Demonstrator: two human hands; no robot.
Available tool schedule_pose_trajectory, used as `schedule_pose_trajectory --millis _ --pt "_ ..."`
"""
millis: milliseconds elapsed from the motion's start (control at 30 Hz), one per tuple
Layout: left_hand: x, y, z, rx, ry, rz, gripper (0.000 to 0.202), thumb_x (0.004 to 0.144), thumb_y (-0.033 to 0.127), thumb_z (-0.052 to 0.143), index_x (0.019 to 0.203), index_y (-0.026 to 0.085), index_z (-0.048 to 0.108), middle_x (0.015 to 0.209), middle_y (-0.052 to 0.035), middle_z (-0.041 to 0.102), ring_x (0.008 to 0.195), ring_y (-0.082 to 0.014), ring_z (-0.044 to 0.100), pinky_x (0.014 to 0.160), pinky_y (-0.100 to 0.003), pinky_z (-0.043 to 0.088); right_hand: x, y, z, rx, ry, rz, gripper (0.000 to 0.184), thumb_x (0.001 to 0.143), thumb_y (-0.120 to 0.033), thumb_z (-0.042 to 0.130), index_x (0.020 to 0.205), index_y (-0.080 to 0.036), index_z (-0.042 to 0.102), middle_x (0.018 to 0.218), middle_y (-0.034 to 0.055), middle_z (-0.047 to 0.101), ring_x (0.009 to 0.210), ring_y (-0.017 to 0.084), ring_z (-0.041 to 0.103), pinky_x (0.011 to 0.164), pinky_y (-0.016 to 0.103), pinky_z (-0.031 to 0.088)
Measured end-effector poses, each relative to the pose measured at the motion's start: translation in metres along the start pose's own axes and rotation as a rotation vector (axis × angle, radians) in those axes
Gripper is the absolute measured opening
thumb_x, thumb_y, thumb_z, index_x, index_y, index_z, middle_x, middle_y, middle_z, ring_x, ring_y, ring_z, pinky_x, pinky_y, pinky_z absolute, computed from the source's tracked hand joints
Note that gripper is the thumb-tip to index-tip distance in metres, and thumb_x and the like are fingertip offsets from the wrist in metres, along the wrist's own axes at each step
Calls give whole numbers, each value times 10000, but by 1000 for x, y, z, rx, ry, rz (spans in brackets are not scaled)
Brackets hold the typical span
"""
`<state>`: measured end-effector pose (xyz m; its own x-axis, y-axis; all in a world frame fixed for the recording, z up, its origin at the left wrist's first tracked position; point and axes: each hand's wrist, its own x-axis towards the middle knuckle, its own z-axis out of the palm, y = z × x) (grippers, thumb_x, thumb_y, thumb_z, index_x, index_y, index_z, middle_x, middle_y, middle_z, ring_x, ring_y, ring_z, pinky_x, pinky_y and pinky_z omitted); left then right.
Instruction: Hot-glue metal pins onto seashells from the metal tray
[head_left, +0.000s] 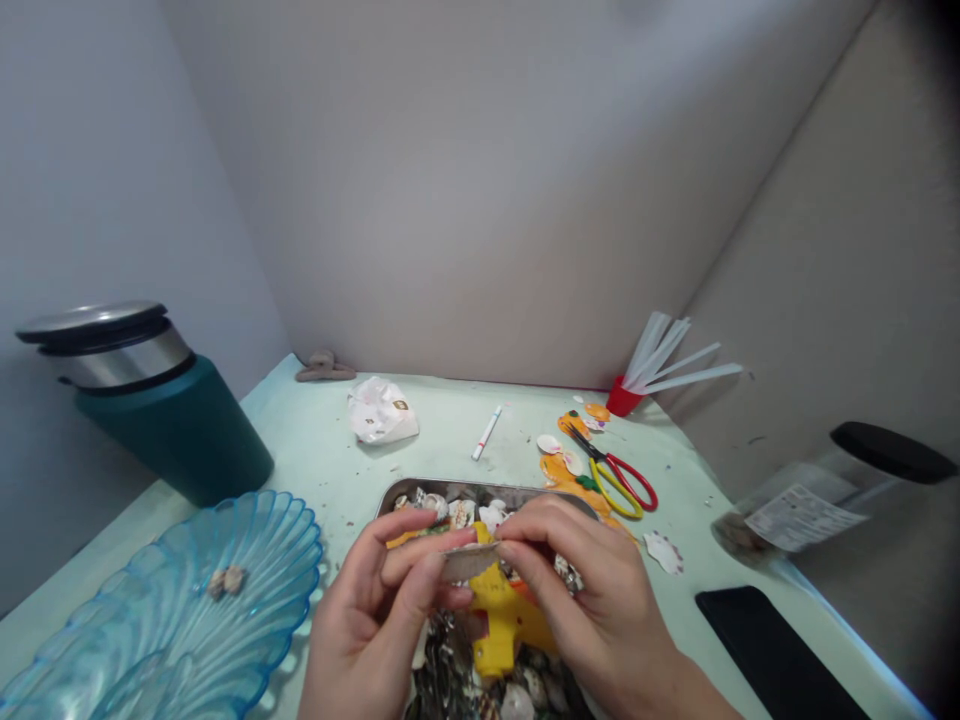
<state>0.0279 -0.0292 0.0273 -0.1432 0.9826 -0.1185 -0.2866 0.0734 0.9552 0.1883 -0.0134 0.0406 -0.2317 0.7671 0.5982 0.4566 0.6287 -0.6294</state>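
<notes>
Between the fingertips of my left hand and my right hand is a thin, flat grey-beige piece. It is seen nearly edge-on, so its kind is unclear. Both hands are closed in a pinch, the left at one end and the right at the other. Under them lies a yellow glue gun, partly covered by my fingers. It rests over a metal tray full of seashells, which my hands hide in part.
At left are a blue scalloped dish with small shells and a teal bottle. Behind lie crumpled paper and a marker. Scissors, a red cup of glue sticks, a clear jar and a black phone-like slab are right.
</notes>
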Motion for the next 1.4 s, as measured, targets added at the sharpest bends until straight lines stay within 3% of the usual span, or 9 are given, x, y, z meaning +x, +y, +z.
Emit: schedule_pose_trajectory --millis 167,333,533,700,967,1233,1400 --pt "3 2 5 -92 -56 -83 372 768 329 648 1067 194 471 838 -29 732 505 -111 640 571 -219 524 -1 2 2 33 -2 38 125 846 -87 518 859 -174 607 775 11 625 707 124 578 638 235 439" --pt "4 0 5 -28 -1 -26 396 763 339 642 1091 207 463 1060 -72 696 450 -97 611 519 -246 520 0 5 5 52 -21 60 130 849 -86 506 854 -174 603 774 16 613 706 128 572 640 243 439" --pt "6 -3 4 -48 -15 -42 463 714 333 694 1096 196 470 923 -52 719 514 -129 642 540 -245 526 -1 7 6 46 -16 75 123 850 -91 512 852 -182 594 787 12 607 715 124 566 647 241 435" --pt "7 -5 2 -33 -17 -33 456 718 316 699 1095 187 478 944 -54 719 532 -102 630 579 -220 521 -1 5 6 62 -58 77 133 861 -92 492 891 -178 589 820 19 592 734 124 555 653 245 429" --pt "12 -5 -3 -28 -75 -82 510 690 316 722 1109 186 463 877 -46 729 447 -110 611 507 -243 515 2 3 4 81 -85 158 109 841 -105 531 843 -198 588 790 -14 604 737 114 564 661 228 423" --pt "7 -4 4 -28 -25 -76 431 695 284 711 1050 182 489 802 -19 729 394 -71 575 448 -179 459 -1 6 5 90 -107 190 120 831 -93 530 847 -195 592 787 -16 604 730 114 562 659 234 420" --pt "14 -4 1 -29 -60 -128 485 685 290 720 1081 182 462 853 -32 724 388 -84 581 444 -200 472 -2 6 6 71 -110 133 116 857 -104 506 870 -184 589 802 -1 593 739 116 549 671 237 417"
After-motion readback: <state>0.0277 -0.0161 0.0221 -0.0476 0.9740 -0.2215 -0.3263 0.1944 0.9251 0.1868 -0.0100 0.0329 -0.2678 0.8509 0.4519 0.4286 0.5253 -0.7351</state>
